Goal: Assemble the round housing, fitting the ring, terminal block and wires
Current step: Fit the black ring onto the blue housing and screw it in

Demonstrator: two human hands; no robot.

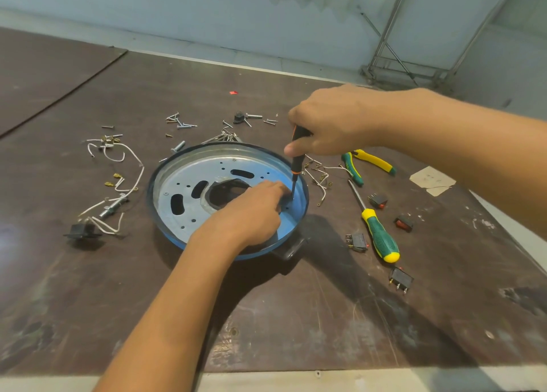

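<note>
Where it lies at the centre of the frame on the dark brown table [296, 317], the round housing [299, 214] shows as a shallow pan with a blue wall and a dark rim. Inside it sits a grey metal plate [189, 181] pierced by small holes, three oblong slots and a large central opening.

The left hand [251, 211] rests on the plate's right side, fingers bent down to the metal. Whether they pinch anything cannot be told. The right hand [331, 119], above, grips the handle of a black screwdriver [296, 166] with an orange band. The tool is held nearly upright, its tip meeting the plate just beside the left fingertips.

Right of the housing lie green-and-yellow pliers [367, 163], a green-and-yellow screwdriver [380, 234] and several black rocker switches [401, 279]. Left of it lie white wires [127, 154] with brass terminals. Loose screws [179, 120] are scattered toward the upper centre.
</note>
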